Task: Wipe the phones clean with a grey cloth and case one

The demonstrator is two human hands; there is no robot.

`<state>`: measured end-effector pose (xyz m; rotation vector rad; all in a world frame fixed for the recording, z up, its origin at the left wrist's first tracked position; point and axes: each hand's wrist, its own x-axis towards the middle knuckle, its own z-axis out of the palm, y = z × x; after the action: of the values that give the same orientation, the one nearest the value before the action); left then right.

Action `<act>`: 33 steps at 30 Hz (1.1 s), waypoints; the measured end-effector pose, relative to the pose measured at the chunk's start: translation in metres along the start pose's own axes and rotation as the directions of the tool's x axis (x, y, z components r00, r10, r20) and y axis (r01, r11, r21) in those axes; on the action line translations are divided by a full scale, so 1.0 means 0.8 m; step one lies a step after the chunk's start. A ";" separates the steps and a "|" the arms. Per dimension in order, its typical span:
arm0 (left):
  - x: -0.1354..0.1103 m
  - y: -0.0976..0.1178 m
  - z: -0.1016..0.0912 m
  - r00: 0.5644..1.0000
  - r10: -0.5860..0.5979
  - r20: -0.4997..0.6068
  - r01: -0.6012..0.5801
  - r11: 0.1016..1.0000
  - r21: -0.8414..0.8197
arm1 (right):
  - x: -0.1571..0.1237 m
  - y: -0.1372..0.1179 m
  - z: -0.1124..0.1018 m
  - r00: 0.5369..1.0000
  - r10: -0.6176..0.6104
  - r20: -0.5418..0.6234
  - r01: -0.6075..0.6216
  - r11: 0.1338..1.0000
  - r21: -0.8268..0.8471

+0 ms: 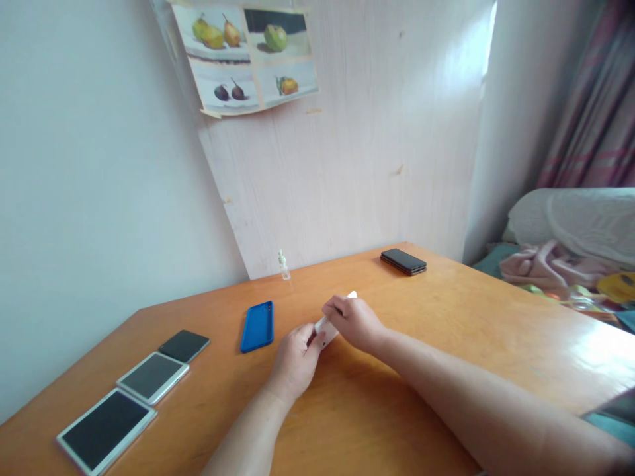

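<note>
Between my hands, tilted above the table, is a slim white slab that looks like a phone [327, 328], with a small dark spot near its lower end. My left hand [296, 360] grips that lower end, thumb across its face. Curled fingers of my right hand [354, 320] press over its upper part; whether they pinch anything is hidden. A blue phone case [258, 327] lies open side up on the table, left of my hands.
Along the left of the wooden table [446, 330] lie two white-framed tablets [106, 430] [153, 377] and a dark flat device [184, 346]. A small clear pump bottle [284, 266] stands by the wall. Stacked dark phones [403, 260] rest at the back right.
</note>
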<state>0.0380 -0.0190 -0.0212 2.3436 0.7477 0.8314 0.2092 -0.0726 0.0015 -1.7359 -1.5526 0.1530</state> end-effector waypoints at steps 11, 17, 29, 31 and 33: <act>0.001 0.000 -0.001 1.000 -0.003 0.001 0.003 0.999 0.034 | 0.028 0.042 -0.034 0.956 0.249 -0.157 -0.265 0.960 -0.089; 0.000 -0.001 0.000 1.000 -0.009 0.008 0.009 0.999 -0.037 | -0.008 -0.012 0.006 0.996 -0.068 0.055 0.066 0.997 0.042; 0.001 -0.001 -0.001 1.000 -0.016 0.001 0.016 1.000 0.014 | 0.026 0.042 -0.032 0.966 0.209 -0.154 -0.223 0.972 -0.080; 0.001 -0.002 0.000 1.000 -0.020 -0.002 0.020 1.000 0.008 | 0.016 0.028 -0.021 0.985 0.140 -0.100 -0.146 0.988 -0.055; 0.000 -0.002 -0.001 1.000 -0.028 -0.001 0.028 1.000 -0.002 | 0.006 0.014 -0.008 1.000 0.014 -0.021 -0.014 1.000 0.008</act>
<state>0.0372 -0.0179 -0.0219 2.3262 0.7782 0.8212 0.2228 -0.0705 0.0013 -1.7372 -1.5234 0.1469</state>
